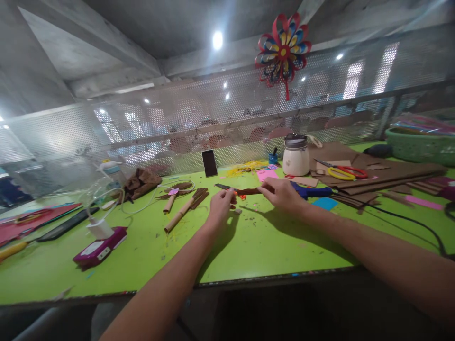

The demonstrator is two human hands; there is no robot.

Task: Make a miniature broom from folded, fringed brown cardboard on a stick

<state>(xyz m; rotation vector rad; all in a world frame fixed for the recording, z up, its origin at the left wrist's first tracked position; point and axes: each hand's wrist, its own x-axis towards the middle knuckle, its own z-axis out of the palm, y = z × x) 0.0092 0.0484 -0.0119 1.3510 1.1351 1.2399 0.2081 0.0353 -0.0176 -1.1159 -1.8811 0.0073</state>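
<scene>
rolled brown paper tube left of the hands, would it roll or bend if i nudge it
The paper tube looks round and lies flat on the green table, so a sideways nudge would probably roll it. It seems thin and light, so likely easy to crush. Its frayed end may slow rolling.

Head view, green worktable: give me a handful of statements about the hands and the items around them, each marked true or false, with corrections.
1. Both hands touch a brown paper strip. True: the left hand and right hand meet on the brown paper strip.
2. The scissors lie under the left hand. False: the scissors, with yellow and red handles, lie on the brown cardboard sheets to the right.
3. A white jar stands behind the right hand. True: the white jar stands near the mesh screen.
4. The phone lies flat by the table edge. False: the phone leans upright against the mesh screen.
5. A paper pinwheel hangs above. True: the paper pinwheel.
</scene>
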